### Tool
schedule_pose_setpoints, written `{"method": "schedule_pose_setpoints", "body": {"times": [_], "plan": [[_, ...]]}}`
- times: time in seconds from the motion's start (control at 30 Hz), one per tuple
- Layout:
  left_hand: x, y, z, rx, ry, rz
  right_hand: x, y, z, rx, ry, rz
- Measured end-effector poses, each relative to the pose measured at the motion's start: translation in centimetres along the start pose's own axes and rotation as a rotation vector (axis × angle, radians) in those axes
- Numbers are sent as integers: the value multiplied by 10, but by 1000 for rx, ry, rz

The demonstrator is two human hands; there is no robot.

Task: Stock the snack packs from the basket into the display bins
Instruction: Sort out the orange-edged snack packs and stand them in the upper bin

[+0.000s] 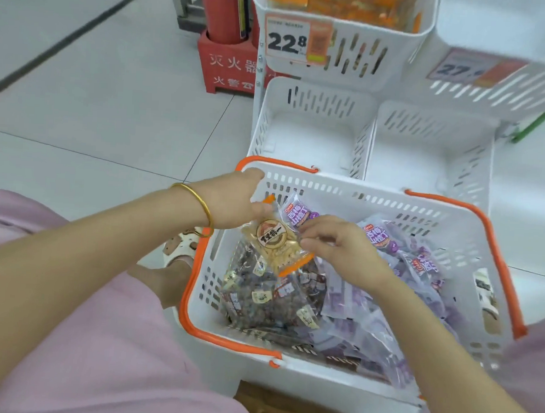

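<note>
Head view: a person leans over a white slotted plastic basket with orange handles [360,192] that stands just in front of the display bins.
Left hand [230,201]: over the basket's far-left corner, with thumb and fingers gripping the upper end of a clear yellowish snack pack with orange ends [272,241].
Right hand [341,251]: fingers curled at that pack's right edge, apparently pinching it. A purple printed snack pack [297,212] stands just behind the fingertips.
Pack's place: lifted above the heap, within the basket's outline, between the two hands.
Long axis: slanted. One orange end points up and away by the left hand, and the other points down toward the person.
Other stock: dark brown packs [260,294] lie on the basket's left and a pile of purple packs [419,264] on its right.
Way to the bins: straight ahead, past the far rim. An empty white slotted left bin [312,135] and an empty white slotted right bin [425,151] sit just beyond the basket. A higher white bin of orange-trimmed packs [344,8], with a 22.8 price tag [286,39], sits above and behind them.
Nearer hand: the left, which is closest to the left bin and below the higher one.
Likely move: forward and up. Judging by the matching orange trim, the higher bin looks like this pack's home, so the reach would have to clear the lower bins.
Risk: the slack film may fold or slip if only one end is held.
</note>
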State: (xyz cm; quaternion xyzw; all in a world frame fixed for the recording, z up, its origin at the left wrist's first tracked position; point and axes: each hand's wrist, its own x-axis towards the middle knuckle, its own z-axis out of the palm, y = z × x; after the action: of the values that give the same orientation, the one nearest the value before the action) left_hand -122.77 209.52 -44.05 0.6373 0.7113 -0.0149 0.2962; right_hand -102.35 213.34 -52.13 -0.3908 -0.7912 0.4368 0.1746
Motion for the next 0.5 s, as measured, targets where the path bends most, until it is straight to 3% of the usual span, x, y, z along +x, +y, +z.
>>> {"method": "schedule_pose_setpoints", "body": {"times": [0.13,0.2,0.33,0.5], "plan": [[10,23,-2,-716,32,-89,-5,-14,-24,315,191,102],[18,32,-3,-956,129,-87,-5,-22,-32,417,204,138],[33,54,-10,-868,317,72,0,-28,-78,443,225,159],[49,93,-8,-663,317,322,1,-31,-139,327,109,126]]}}
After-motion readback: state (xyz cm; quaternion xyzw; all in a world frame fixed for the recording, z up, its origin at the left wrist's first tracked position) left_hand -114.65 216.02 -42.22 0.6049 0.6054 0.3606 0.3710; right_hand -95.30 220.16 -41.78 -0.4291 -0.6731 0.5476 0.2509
